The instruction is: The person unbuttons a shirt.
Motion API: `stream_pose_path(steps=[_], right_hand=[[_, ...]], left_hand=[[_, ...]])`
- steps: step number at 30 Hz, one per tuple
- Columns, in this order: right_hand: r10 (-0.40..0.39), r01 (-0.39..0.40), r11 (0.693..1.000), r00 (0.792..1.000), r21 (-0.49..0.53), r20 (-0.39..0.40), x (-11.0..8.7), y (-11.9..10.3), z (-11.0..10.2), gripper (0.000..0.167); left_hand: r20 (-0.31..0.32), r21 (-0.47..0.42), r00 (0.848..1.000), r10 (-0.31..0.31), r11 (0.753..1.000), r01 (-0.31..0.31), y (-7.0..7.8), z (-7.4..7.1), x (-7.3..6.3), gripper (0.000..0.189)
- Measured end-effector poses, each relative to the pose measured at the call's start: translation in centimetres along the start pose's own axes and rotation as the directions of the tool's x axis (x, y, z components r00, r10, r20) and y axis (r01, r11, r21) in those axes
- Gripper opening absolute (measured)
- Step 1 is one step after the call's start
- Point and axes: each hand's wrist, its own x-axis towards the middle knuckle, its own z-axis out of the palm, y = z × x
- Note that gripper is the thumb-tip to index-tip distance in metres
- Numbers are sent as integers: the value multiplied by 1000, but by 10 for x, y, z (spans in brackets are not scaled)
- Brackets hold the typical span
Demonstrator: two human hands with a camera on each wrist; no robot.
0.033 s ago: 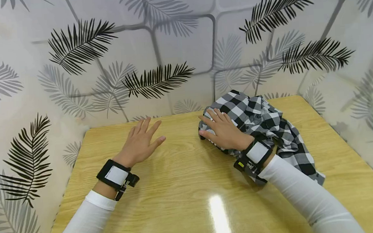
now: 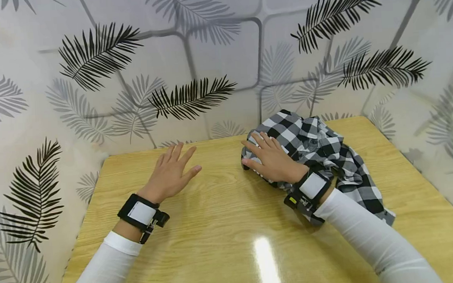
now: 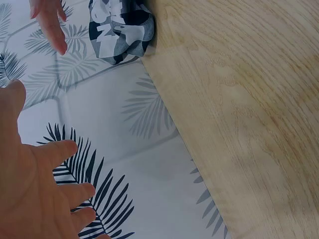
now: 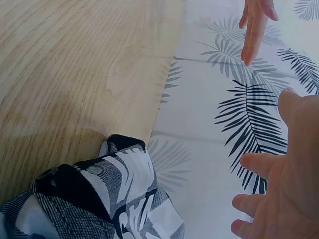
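A crumpled black-and-white checked shirt (image 2: 328, 148) lies in a heap on the right part of the wooden table (image 2: 200, 229). My right hand (image 2: 272, 158) hovers over the shirt's left side, palm down, fingers spread and holding nothing. In the right wrist view the shirt (image 4: 114, 194) shows below and left of the fingers, apart from them. Over the left half of the table, my left hand (image 2: 168, 175) is held with fingers spread and nothing in it. The left wrist view shows that hand (image 3: 40, 184) well away from the shirt (image 3: 122, 32).
Behind the table stands a pale wall (image 2: 221, 51) with a leaf pattern, close along the back edge. Each wrist wears a black strap with a small camera (image 2: 139, 214). A bright light reflection falls on the table's front middle.
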Motion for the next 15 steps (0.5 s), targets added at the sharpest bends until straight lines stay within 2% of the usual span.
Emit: stream_pose_path(steps=[8, 12, 15], right_hand=[[25, -25, 1000, 999, -4, -25, -7, 9, 3, 62], [106, -109, 992, 993, -63, -49, -14, 20, 6, 66], [176, -183, 975, 982, -123, -65, -22, 26, 10, 72]], left_hand=[[2, -19, 1000, 5, 1000, -5, 2, 8, 5, 67], [15, -73, 999, 30, 997, -29, 6, 16, 15, 66], [30, -126, 998, 56, 991, -52, 14, 27, 26, 64]])
